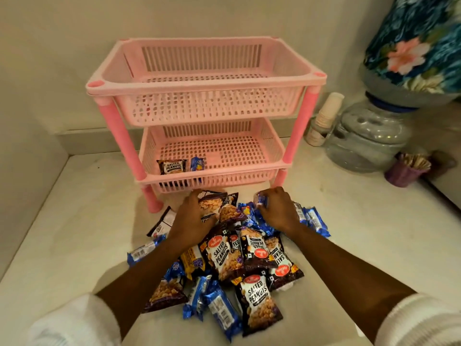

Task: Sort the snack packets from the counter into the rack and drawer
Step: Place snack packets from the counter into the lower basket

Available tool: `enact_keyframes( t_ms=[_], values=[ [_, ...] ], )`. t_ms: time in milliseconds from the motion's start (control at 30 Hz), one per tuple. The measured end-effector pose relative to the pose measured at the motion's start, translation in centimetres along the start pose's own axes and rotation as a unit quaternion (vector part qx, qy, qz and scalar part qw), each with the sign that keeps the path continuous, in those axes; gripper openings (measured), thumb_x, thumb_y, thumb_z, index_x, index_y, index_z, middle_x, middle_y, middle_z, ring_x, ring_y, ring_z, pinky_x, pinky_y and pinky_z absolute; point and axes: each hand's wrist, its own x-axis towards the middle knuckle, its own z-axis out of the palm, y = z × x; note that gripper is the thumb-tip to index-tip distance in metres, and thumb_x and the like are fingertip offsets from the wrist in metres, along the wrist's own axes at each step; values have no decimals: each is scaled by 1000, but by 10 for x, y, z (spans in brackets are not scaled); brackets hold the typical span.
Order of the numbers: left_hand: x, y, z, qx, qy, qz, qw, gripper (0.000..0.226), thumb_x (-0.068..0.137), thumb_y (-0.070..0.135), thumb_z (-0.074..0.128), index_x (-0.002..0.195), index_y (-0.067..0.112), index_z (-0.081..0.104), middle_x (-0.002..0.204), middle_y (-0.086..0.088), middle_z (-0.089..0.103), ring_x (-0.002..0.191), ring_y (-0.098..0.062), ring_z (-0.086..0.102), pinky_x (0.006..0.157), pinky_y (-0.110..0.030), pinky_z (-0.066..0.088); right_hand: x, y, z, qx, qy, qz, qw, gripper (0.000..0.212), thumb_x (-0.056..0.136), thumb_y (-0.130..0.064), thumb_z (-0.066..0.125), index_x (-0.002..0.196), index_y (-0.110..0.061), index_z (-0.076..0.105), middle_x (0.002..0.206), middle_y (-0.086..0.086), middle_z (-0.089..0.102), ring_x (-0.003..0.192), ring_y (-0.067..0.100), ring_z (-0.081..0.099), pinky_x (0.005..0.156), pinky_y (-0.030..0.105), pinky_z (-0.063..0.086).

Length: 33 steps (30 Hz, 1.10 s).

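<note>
snack packets (224,260) lie heaped on the pale counter (74,245) just in front of a pink two-tier rack (204,108), dark salted-peanut bags mixed with blue wrappers. both hands reach into the far edge of the pile: the left hand (190,216) is curled around a peanut packet (210,202), and the right hand (278,208) is clenched on a small blue packet (260,199). one peanut bag (172,166) and one blue wrapper (197,164) sit in the rack's lower basket, while the upper basket holds nothing visible.
</note>
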Motion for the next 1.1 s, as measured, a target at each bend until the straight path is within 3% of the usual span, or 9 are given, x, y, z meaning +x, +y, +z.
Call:
enact_keyframes(
  t_ms=[100,300,467,600,700,767,833,1000,1100],
  values=[
    [2,-3,4,-11,4,-65,998,76,79,33,79,138,18,34,136,-6,55,123,-24,54,99,-38,47,1,1,7,-20,-17,-3,1000,47,92,-44,63,137,-30,56,120,15,59,108,35,61,88,38,53],
    [-2,4,2,-31,26,-85,996,59,74,26,84,120,24,46,109,9,61,97,-11,60,75,-22,45,10,-1,7,-10,-62,15,998,54,91,-64,53,135,-33,51,118,10,61,107,32,64,86,40,53],
    [-4,23,-9,-55,45,-68,995,58,71,19,86,111,29,46,103,18,58,83,10,56,65,-1,37,16,1,-1,78,-61,37,994,35,84,-41,71,111,-28,53,104,6,66,91,29,67,80,40,56],
    [-3,38,-20,-116,58,-72,989,64,66,20,90,114,29,48,101,20,60,80,12,60,68,-10,46,16,1,-11,175,-31,50,983,42,79,-16,75,114,-19,50,100,6,67,85,27,66,68,37,56],
    [1,46,-25,-191,64,-85,976,73,60,18,93,120,22,53,108,10,67,94,-4,67,80,-26,54,13,2,-21,279,-12,67,958,51,75,-8,78,113,-22,47,94,2,65,79,23,64,62,33,52],
    [3,51,-25,-231,63,-97,966,68,59,19,93,119,19,59,106,6,73,93,-11,70,77,-32,57,9,2,-29,371,-23,77,925,53,77,-3,77,116,-23,47,91,-1,61,74,20,63,53,28,49],
    [5,59,-23,-248,61,-102,961,51,65,21,91,110,22,68,96,7,76,76,-14,71,61,-32,57,4,0,-37,473,-48,101,874,47,82,2,69,119,-21,50,94,1,61,72,17,62,51,25,49],
    [12,82,-16,-273,66,-100,954,23,81,32,78,103,32,70,92,14,76,79,-8,67,52,-22,50,-1,-7,-55,738,-176,166,630,45,82,0,44,124,4,61,112,23,72,94,33,71,81,41,59],
    [23,94,-17,-279,56,-99,954,12,90,35,68,102,35,66,100,15,72,85,-6,61,64,-26,46,-3,-16,-63,785,-215,159,559,31,91,-9,50,118,4,59,123,29,67,107,38,68,88,43,60]
  ],
)
